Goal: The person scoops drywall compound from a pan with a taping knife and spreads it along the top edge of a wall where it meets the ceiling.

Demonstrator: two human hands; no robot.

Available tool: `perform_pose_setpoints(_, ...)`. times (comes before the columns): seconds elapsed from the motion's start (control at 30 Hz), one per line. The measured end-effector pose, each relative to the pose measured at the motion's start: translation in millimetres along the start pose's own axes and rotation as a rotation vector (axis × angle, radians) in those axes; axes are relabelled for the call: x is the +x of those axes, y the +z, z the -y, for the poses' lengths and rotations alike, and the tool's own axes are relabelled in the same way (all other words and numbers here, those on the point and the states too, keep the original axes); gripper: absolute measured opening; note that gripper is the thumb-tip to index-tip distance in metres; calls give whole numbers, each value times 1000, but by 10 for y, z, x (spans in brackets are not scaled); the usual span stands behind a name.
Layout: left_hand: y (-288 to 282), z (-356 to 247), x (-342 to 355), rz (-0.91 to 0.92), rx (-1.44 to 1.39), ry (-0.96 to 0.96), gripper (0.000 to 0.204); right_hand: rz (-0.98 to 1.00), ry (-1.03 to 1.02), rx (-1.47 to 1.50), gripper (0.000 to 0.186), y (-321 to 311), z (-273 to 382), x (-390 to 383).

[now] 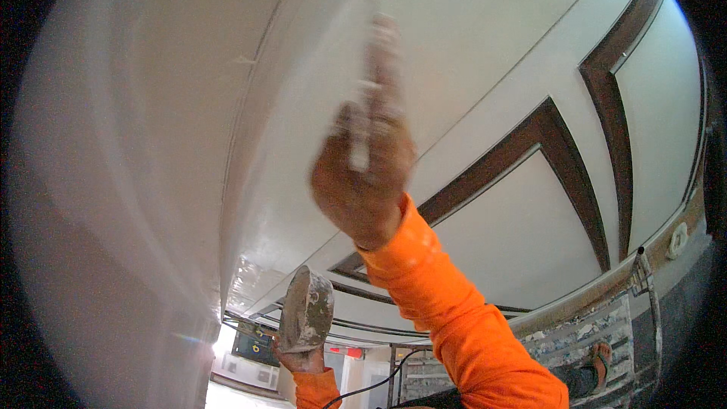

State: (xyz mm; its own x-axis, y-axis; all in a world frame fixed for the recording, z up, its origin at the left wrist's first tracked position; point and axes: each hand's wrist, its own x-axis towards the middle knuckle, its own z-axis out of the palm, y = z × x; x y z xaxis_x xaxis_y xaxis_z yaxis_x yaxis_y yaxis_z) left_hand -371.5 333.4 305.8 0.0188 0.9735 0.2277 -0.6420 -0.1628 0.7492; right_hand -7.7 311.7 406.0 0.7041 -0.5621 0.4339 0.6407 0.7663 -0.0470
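Observation:
My right hand [363, 159], in an orange sleeve, is raised against the pale surface. It is smeared by motion, its fingers closed around a thin whitish tool [360, 153] that looks like a putty knife. One finger stretches along the tool toward its tip, whose exact shape is lost in the blur. Lower down, my left hand [300, 360] grips a bowl [309, 310] from below. Grey-white plaster crusts the bowl, which is tilted so that its inside barely shows.
Dark brown trim [541, 125] forms angular shapes on the pale panels. At lower right is a slatted, paint-spattered platform [606, 326] with a metal rail [656, 318]. A sandalled foot [600, 363] rests there. A black cable [379, 385] curves between my arms.

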Motion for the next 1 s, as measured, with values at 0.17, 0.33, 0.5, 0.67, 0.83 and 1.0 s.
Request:
perform_pose_setpoints(0.17, -81, -112, 275, 75, 130, 65, 64, 192, 36, 38, 78, 395, 208, -522)
perform_pose_setpoints(0.33, -183, -86, 331, 167, -47, -74, 61, 391, 176, -360, 73, -139, 56, -865)
perform_pose_setpoints(0.5, -167, -16, 261, 156, 25, -47, 60, -190, -102, -108, 58, -477, -192, 657)
perform_pose_setpoints(0.67, -55, 24, 252, 69, -73, -46, 56, -186, -208, -37, 71, 293, -9, 448)
perform_pose_setpoints(0.83, -293, 21, 434, 49, 347, 142, 52, 92, 67, -32, 72, 351, 340, -422)
perform_pose_setpoints(1.0, -44, -41, 267, 157, 35, -41, 55, 138, 137, -57, 69, -51, 200, -567)
